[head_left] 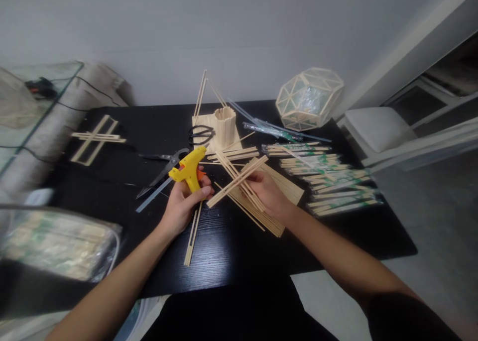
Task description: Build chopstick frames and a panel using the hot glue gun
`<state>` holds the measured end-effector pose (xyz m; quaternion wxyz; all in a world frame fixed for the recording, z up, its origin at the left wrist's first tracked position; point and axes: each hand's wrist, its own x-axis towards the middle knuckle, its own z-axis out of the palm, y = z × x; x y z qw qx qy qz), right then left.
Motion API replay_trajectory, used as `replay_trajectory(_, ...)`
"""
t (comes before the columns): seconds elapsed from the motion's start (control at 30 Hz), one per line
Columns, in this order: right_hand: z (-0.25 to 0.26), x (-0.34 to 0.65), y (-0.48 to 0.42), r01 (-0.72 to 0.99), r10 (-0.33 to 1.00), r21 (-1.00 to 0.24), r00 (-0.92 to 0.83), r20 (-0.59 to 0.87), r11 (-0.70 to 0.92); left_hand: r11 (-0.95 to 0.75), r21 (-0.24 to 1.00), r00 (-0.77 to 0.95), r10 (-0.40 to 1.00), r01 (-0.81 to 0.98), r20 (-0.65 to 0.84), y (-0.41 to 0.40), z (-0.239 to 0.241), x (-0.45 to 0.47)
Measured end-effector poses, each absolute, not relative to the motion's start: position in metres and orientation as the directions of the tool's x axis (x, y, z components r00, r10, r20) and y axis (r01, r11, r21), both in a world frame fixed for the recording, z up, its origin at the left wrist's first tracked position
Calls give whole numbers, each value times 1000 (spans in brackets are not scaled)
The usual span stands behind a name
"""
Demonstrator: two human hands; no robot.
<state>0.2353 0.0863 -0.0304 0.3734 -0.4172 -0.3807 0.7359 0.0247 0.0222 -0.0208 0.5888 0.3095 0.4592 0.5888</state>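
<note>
My left hand point(186, 201) is closed round the handle of a yellow glue gun point(189, 168), whose nozzle points up and right. A clear glue stick point(153, 195) sticks out of its back. In my right hand point(263, 189) is a crossed frame of chopsticks point(239, 179), tilted above the table, its fingers partly hidden behind it. Beneath my right hand lies a flat panel of joined sticks point(286, 181). A pair of loose sticks point(192, 239) lies below my left hand. Black-handled scissors point(164, 167) rest behind the glue gun.
A wooden stick cup on a square base point(225, 129) stands at the back. Right of it are a faceted stick lantern point(309, 99) and several wrapped chopstick packs point(328, 176). Another crossed frame point(97, 139) lies left, near a plastic bag of packs point(59, 241).
</note>
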Motion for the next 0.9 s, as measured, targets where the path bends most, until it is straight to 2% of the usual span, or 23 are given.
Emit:
replay_trajectory(0.5,-29,236,87,-206,869,-877,-352,-347,-434,120,940,-69,986,-318,-149,21,-30,21)
replay_trajectory(0.9,-30,236,87,-236,860,-862,-377,-345,-449,153,928,-93,976,-339,-194,21,-20,29)
